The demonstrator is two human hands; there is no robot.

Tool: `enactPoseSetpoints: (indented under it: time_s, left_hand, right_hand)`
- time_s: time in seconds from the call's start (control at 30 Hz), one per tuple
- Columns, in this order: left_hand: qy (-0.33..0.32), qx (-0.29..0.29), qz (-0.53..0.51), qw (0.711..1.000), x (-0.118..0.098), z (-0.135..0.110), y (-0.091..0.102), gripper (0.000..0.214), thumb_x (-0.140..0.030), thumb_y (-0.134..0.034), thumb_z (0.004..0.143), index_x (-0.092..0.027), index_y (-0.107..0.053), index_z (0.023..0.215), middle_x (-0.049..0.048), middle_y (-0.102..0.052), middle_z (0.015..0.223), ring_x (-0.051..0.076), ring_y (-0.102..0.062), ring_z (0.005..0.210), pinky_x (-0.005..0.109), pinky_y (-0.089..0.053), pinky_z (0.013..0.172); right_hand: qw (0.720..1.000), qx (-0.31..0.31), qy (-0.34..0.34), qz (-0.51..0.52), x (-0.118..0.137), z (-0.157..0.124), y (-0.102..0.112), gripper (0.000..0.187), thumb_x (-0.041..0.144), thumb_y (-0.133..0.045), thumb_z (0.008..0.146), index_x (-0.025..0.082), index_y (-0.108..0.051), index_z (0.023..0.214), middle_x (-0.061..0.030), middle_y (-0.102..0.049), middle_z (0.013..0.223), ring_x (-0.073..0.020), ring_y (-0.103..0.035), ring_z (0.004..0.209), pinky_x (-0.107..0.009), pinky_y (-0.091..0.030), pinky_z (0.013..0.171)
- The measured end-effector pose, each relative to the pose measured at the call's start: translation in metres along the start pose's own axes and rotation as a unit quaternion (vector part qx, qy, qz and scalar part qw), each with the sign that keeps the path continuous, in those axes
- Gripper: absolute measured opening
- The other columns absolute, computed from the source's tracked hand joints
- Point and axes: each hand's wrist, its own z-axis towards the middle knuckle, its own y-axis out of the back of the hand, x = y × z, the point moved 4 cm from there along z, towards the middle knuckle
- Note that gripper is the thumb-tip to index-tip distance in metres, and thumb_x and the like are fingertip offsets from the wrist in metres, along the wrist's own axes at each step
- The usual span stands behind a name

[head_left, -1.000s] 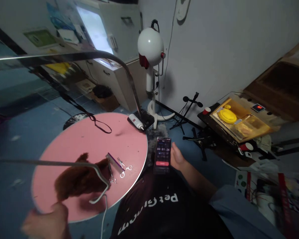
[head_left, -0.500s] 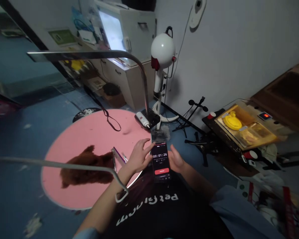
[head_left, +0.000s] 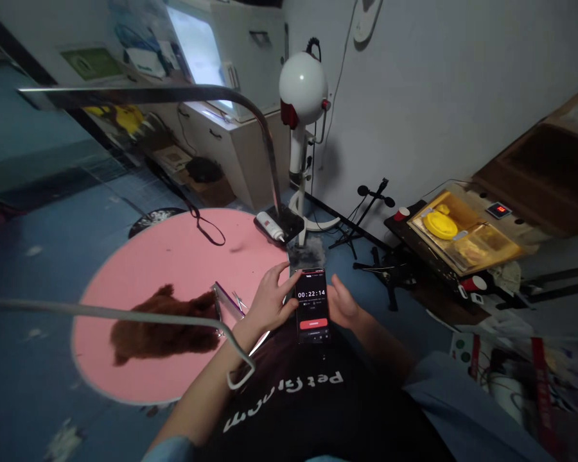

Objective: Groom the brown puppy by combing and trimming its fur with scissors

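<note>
1. Left hand (head_left: 267, 308) has moved from the pink table's (head_left: 187, 260) edge to the phone's (head_left: 312, 305) left side, fingers spread.
2. Right hand (head_left: 344, 305) sits at the phone's right edge; whether it grips cannot be told.
3. Phone: between both hands, above the apron (head_left: 351, 410), showing 00:22:14.

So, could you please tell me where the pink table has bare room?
Between the strap, bottle and brown furry thing, the table looks bare except for specks; it is crowded by the left hand, around the comb and scissors.
</note>
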Motion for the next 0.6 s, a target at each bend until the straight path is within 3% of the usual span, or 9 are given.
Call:
enactPoseSetpoints:
  time_s: [0.1,0.23,0.3,0.4,0.5,0.6]
  left_hand:
    - [-0.028,-0.017,0.019,0.999,-0.002,0.000,0.003,0.055,-0.050,-0.038,0.095,-0.017,-0.055,0.136,0.0227,-0.040,0.142,0.035,-0.042,0.127,0.055,-0.040,0.098]
    - [-0.035,-0.038,-0.021,0.998,-0.004,-0.009,0.011,0.041,-0.044,-0.040,0.095,-0.019,-0.068,0.109,0.0181,-0.052,0.133,0.030,-0.050,0.120,0.049,-0.044,0.096]
    - [0.001,-0.063,-0.043,0.997,-0.004,-0.013,0.014,0.037,-0.043,-0.041,0.095,-0.019,-0.069,0.101,0.0169,-0.057,0.126,0.029,-0.054,0.115,0.047,-0.047,0.094]
    - [0.096,-0.101,-0.093,0.986,-0.002,-0.014,0.011,0.033,-0.038,-0.045,0.094,-0.018,-0.068,0.106,0.0153,-0.063,0.120,0.026,-0.058,0.112,0.045,-0.048,0.095]
    - [0.226,-0.098,-0.231,0.941,0.000,-0.016,-0.003,0.042,-0.043,-0.044,0.096,-0.015,-0.063,0.121,0.0143,-0.066,0.119,0.024,-0.062,0.109,0.043,-0.049,0.097]
    - [0.312,-0.071,-0.390,0.863,-0.002,-0.020,-0.022,0.056,-0.057,-0.044,0.093,-0.014,-0.063,0.125,0.0145,-0.067,0.122,0.025,-0.064,0.108,0.043,-0.050,0.096]
  right_hand:
    - [1.000,0.006,-0.002,-0.004,-0.003,0.000,-0.003,0.068,0.069,-0.028,0.093,0.017,-0.058,0.126,-0.0127,-0.071,0.108,-0.0276,-0.064,0.107,-0.046,-0.044,0.101]
    - [1.000,0.015,-0.008,-0.015,-0.004,-0.001,-0.005,0.069,0.067,-0.023,0.095,0.016,-0.057,0.126,-0.0131,-0.070,0.108,-0.0270,-0.064,0.107,-0.045,-0.045,0.100]
    - [1.000,0.006,-0.008,-0.018,-0.003,0.000,-0.005,0.068,0.068,-0.024,0.094,0.016,-0.057,0.125,-0.0130,-0.070,0.108,-0.0268,-0.064,0.107,-0.045,-0.046,0.100]
    - [1.000,-0.012,-0.010,-0.013,-0.002,0.001,-0.004,0.065,0.066,-0.027,0.095,0.017,-0.058,0.123,-0.0125,-0.071,0.109,-0.0267,-0.064,0.107,-0.047,-0.046,0.100]
    - [1.000,-0.023,-0.014,-0.010,-0.002,0.003,-0.001,0.055,0.059,-0.033,0.095,0.017,-0.062,0.116,-0.0115,-0.071,0.106,-0.0268,-0.064,0.109,-0.048,-0.047,0.099]
    - [0.999,-0.042,0.000,-0.022,-0.003,0.004,0.004,0.034,0.044,-0.051,0.090,0.017,-0.065,0.105,-0.0094,-0.073,0.101,-0.0265,-0.065,0.107,-0.047,-0.049,0.097]
